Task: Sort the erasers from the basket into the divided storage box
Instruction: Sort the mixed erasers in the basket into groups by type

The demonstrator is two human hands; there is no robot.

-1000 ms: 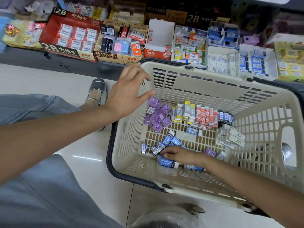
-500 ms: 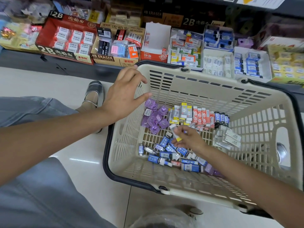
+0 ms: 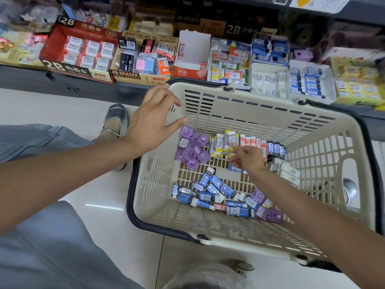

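Fingers (image 3: 234,145) of my right hand (image 3: 248,158) pinch one white eraser (image 3: 231,138) by its lower end, holding it up just above the yellow-and-white row (image 3: 218,146) at the far side of the basket (image 3: 250,113). My left hand (image 3: 152,124) hangs over the basket's left rim, its fingers spread and relaxed, gripping nothing; I cannot tell whether it touches the rim.

What could go wrong: I hold the eraser only at one tip, in a smooth sleeve, so I judge it could slip out and drop back among the rows, or twist as I carry it. My right wrist passes close over the red row (image 3: 253,141) and the black-and-blue ones (image 3: 276,147), and a careless lift could knock those neat lines over. The shelf boxes (image 3: 268,80) beyond the basket's far rim hold many look-alike kinds, so it could easily go into the wrong compartment. With nothing steadying the basket, a bump could shift it on the floor (image 3: 62,105).

Relative to the basket: the held eraser is over its far middle. Purple cases (image 3: 192,150) lie at the far left, and a loose heap of blue erasers (image 3: 212,188) lies nearer me, below and to the left of my right hand, well apart from the fingers. White ones (image 3: 288,173) lean by the right wall.
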